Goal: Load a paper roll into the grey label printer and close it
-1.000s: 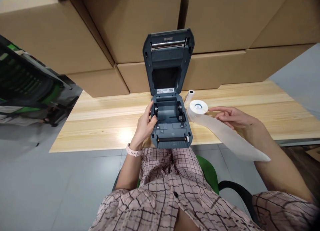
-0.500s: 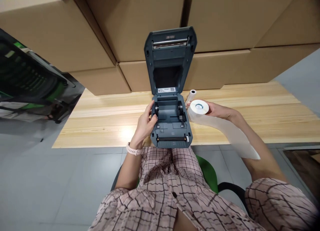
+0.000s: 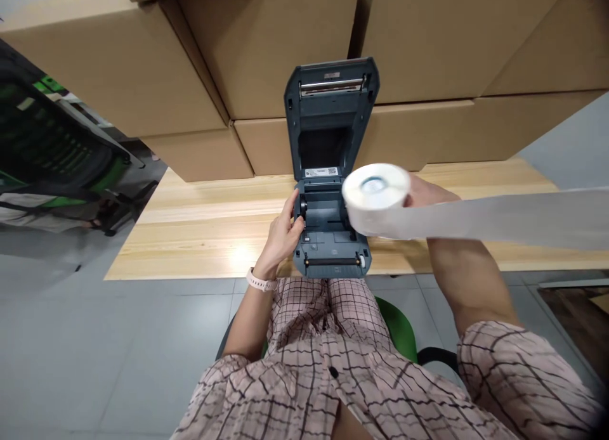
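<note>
A dark grey label printer point(image 3: 328, 246) stands on the table with its lid point(image 3: 328, 113) tipped back. My left hand point(image 3: 284, 234) grips the printer's left side wall, fingers along the outside and thumb over the edge beside the black left roll holder point(image 3: 303, 207). In my right hand point(image 3: 428, 191) is a white roll of labels point(image 3: 377, 189), lifted above the printer's right side. It hides the right roll holder and part of the bay. From the roll a loose strip of paper point(image 3: 514, 218) trails off to the right edge of view.
Large cardboard boxes point(image 3: 295, 47) are stacked along the back of the wooden table point(image 3: 209, 237), right behind the lid. A green and black chair point(image 3: 61, 142) stands at the far left. My lap is close to the table's front edge.
My right hand has raised the label roll and brought it left, over the printer's right edge. Its loose strip has swung out to the right. My left hand stays on the printer.
</note>
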Tool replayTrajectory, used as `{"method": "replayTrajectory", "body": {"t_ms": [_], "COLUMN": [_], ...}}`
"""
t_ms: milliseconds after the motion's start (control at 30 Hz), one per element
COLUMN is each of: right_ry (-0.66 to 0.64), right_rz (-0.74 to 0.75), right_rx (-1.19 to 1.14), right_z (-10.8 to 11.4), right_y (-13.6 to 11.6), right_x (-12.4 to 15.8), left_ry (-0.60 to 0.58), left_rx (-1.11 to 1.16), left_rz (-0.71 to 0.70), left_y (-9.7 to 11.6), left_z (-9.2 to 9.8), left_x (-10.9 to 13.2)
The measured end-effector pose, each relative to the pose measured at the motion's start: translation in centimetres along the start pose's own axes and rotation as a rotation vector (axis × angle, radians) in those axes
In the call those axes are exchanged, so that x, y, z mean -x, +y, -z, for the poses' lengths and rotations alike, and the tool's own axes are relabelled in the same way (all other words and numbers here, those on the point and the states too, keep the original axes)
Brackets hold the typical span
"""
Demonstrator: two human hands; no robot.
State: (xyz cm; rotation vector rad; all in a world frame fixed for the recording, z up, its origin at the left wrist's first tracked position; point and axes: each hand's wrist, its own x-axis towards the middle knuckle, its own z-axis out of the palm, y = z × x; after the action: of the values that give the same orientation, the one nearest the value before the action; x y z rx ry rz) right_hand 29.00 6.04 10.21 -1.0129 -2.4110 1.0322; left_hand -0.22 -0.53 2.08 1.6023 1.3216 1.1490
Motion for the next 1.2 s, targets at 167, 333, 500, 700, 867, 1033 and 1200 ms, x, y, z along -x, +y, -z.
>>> {"method": "replayTrajectory", "body": {"t_ms": [167, 333, 500, 700, 867, 1033, 1200], "right_ry": [-0.257, -0.295, -0.233, 0.040, 0.213, 0.319, 0.383], "right_rz": [0.043, -0.001, 0.007, 0.239, 0.229, 0.236, 0.239], "right_rx": [0.263, 0.488, 0.602, 0.463, 0.454, 0.403, 0.357], "right_z": [0.1, -2.1, -3.7, -6.4, -11.6, -14.0, -13.7], "right_y": [-3.2, -2.6, -1.8, -2.0, -3.6, -4.0, -3.8], "right_x": [-5.2, -7.1, -7.1, -1.1, 5.3, 6.7, 6.3], "left_ry": [-0.017, -0.013, -0.037, -0.007, 0.013, 0.054, 0.024], "left_rx": [-0.035, -0.046, -0.067, -0.048, 0.032, 0.090, 0.103], "left_rz": [0.011, 0.003, -0.011, 0.044, 0.079, 0.064, 0.110], "left_y": [-0.1, -0.3, -0.3, -0.2, -0.3, -0.5, -0.3], "left_z": [0.1, 0.0, 0.2, -0.1, -0.3, -0.6, -0.6], "left_x": [0.0, 0.2, 0.3, 0.5, 0.6, 0.6, 0.6]}}
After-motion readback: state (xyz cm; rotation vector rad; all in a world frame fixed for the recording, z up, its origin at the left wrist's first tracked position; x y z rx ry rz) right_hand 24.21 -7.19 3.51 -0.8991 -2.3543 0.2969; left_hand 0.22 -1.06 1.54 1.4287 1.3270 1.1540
